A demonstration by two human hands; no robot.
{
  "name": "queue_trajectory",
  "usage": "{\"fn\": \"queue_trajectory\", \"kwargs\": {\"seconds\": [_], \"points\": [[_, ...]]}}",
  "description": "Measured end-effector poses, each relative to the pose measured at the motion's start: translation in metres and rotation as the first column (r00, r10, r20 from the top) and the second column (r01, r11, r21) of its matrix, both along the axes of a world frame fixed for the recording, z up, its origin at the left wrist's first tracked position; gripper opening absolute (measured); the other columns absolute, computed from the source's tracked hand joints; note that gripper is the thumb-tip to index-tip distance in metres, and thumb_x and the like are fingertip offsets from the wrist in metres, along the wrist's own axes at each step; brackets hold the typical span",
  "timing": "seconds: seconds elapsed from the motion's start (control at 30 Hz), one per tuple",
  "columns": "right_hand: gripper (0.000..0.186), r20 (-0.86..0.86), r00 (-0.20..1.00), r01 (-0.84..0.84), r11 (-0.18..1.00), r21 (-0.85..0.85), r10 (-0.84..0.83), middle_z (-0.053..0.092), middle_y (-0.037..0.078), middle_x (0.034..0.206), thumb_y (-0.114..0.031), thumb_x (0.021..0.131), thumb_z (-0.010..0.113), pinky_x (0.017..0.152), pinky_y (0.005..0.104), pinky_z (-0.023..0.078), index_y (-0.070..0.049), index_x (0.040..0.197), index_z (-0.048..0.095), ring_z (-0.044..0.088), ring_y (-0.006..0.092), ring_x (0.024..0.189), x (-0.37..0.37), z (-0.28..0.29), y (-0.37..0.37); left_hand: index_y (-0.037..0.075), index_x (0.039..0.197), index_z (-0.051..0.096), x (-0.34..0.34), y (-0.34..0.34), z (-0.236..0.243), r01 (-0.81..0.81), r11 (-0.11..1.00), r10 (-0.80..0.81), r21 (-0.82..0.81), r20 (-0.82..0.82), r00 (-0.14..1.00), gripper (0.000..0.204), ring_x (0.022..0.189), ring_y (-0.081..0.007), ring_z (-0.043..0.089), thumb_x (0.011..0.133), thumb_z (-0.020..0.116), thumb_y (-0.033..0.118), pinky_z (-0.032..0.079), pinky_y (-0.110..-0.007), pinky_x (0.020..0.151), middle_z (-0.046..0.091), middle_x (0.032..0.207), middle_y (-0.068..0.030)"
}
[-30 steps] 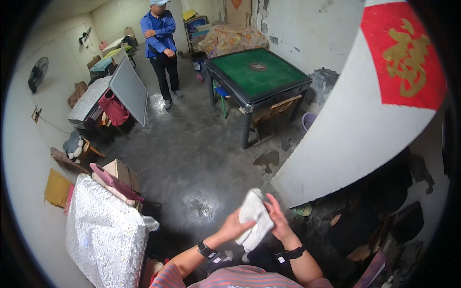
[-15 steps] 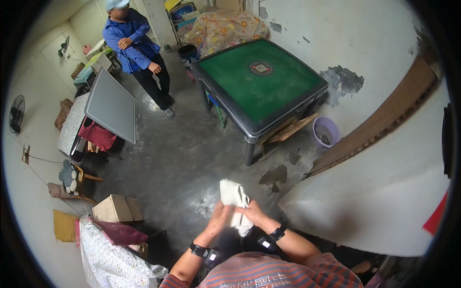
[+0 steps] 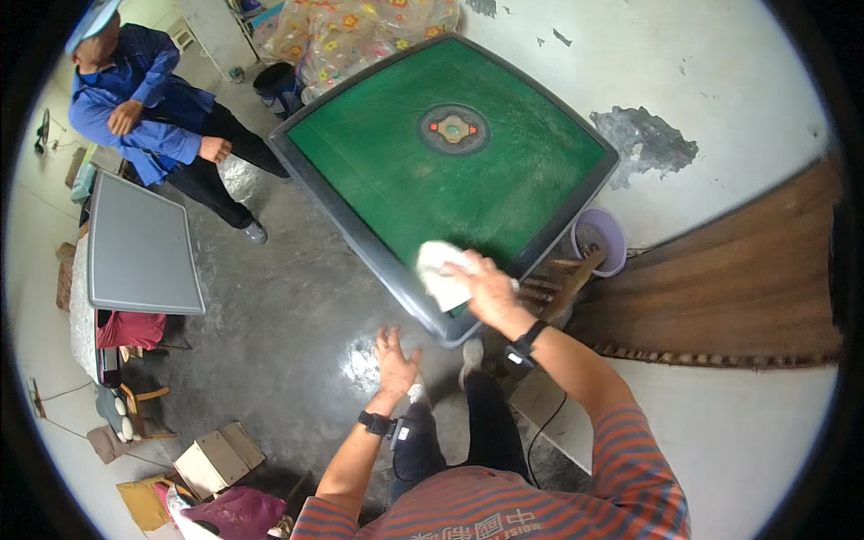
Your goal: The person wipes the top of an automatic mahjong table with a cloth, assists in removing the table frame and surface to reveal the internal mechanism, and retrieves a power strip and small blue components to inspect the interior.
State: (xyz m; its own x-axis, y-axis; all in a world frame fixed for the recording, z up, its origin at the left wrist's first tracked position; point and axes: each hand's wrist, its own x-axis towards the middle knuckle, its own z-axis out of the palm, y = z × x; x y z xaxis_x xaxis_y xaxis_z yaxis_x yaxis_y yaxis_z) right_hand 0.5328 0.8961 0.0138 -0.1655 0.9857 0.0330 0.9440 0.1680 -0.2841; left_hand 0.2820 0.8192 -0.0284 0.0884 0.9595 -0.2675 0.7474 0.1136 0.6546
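Right hand [image 3: 492, 295] grips white cloth [image 3: 441, 274] at green table's [image 3: 378, 162] near corner; left hand [image 3: 394, 367] spread, left of that corner.

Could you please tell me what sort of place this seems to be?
Probably a room for table games, perhaps in a home: a square green-topped table with a central dial, a wooden chair and a peeling white wall suggest it.

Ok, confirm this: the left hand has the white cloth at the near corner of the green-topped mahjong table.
Wrong hand: the head view shows the right hand has the white cloth at the near corner of the green-topped mahjong table. The left hand holds nothing.
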Motion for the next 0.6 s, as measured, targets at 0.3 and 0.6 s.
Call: {"fn": "queue_trajectory", "kwargs": {"seconds": [0.3,0.6], "points": [[0.048,-0.594,0.614,0.029,0.767,-0.641,-0.52,0.062,0.009,0.098,-0.048,0.084,0.072,0.064,0.0307,0.055,-0.008,0.107,0.058,0.065,0.0202,0.076,0.101,-0.037,0.143,0.002,0.153,0.009,0.068,0.095,-0.037,-0.276,0.96,0.273,0.051,0.057,0.96,0.091,0.141,-0.0538,0.012,0.087,0.067,0.023,0.02,-0.054,0.116,0.0,0.154,-0.0359],[0.036,0.1,0.768,0.639,0.769,-0.034,-0.633,0.057,0.018,0.107,-0.007,0.087,0.056,0.083,0.0472,0.049,-0.012,0.122,0.06,0.061,0.0391,0.098,0.441,-0.042,0.26,0.0,0.153,-0.002,0.103,0.106,-0.028,-0.245,0.969,0.246,0.028,-0.135,0.96,0.105,0.144,-0.0515,0.003,0.081,0.072,0.019,0.012,-0.054,0.117,-0.011,0.155,-0.0343]]}}
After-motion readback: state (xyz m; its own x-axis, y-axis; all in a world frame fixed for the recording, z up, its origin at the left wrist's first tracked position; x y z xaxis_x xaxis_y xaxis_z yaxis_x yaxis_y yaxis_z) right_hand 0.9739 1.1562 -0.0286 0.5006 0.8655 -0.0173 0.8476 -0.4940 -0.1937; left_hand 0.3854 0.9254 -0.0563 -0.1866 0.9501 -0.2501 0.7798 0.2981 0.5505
